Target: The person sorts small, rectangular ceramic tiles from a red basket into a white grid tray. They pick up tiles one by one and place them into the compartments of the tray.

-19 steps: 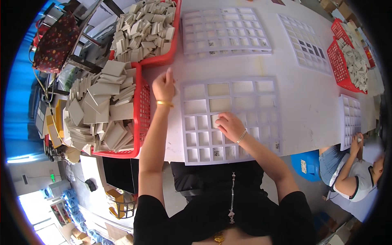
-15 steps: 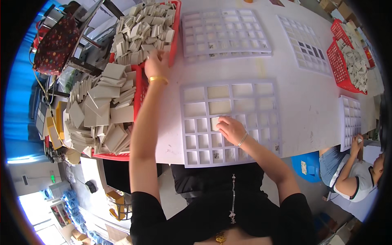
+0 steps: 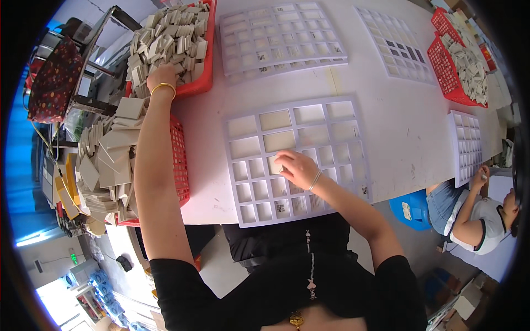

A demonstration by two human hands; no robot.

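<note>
In the far red basket [image 3: 207,66], my left hand [image 3: 161,77] reaches down among small cream tiles [image 3: 171,41]; its fingertips are hidden between them. Over a white compartment tray [image 3: 298,102], my right hand [image 3: 299,170] has its fingers closed in a pinch on a small cream tile [image 3: 274,165] at one of the small cells. Just beyond it, two larger cells hold cream tiles, a front one [image 3: 279,141] and a back one [image 3: 275,119]. Several other cells show pale bottoms, and a few near the front show printed patches.
A nearer red basket [image 3: 179,160] of larger tiles [image 3: 113,160] stands left, beneath my forearm. Stacked trays [image 3: 284,41] lie at the back, another tray [image 3: 395,44] farther right. Red baskets [image 3: 447,71] of pieces stand right. A co-worker [image 3: 477,220] sits by a tray [image 3: 466,146].
My left hand has moved left and deeper into the far basket's tiles. My right hand stays at the same small cell. The whole view has shifted slightly.
</note>
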